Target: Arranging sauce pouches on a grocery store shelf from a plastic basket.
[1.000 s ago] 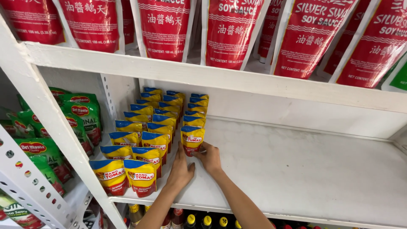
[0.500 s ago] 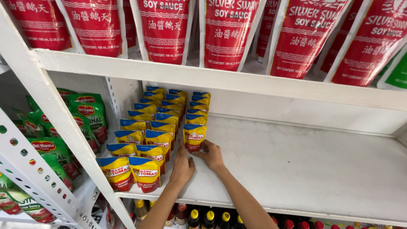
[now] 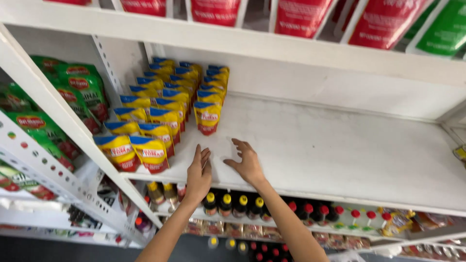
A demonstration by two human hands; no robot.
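Both hands rest empty over the white shelf (image 3: 340,145) near its front edge: the left hand (image 3: 199,172) flat with fingers straight, the right hand (image 3: 247,162) with fingers spread and loosely curled, gripping nothing. The nearest yellow stand-up pouch (image 3: 207,116) stands upright just behind them, apart from both, heading the rightmost row of pouches at the shelf's left end.

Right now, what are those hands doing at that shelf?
A person stands at a white shelf in a shop. Both hands are empty and open: the left hand rests near the shelf's front edge, and the right hand hovers beside it. Just behind them stand rows of yellow pouches with blue tops; the nearest front pouch stands untouched.
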